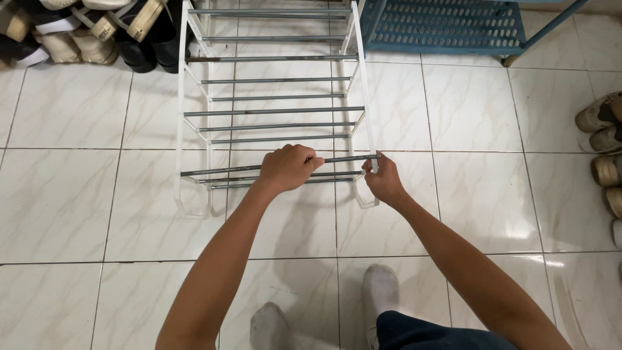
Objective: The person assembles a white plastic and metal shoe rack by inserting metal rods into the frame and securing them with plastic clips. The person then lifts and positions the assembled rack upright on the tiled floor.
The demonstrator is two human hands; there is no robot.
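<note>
Reaching forward with both arms, the left hand (287, 167) wraps tight around a metal bar (214, 170), and the right hand (383, 180) pinches the same bar's end at the white rack (365, 84) side.

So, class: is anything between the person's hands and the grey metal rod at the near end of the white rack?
Nothing visible: the left hand grips the grey metal rod, and the right hand pinches its end at the white rack.
</note>
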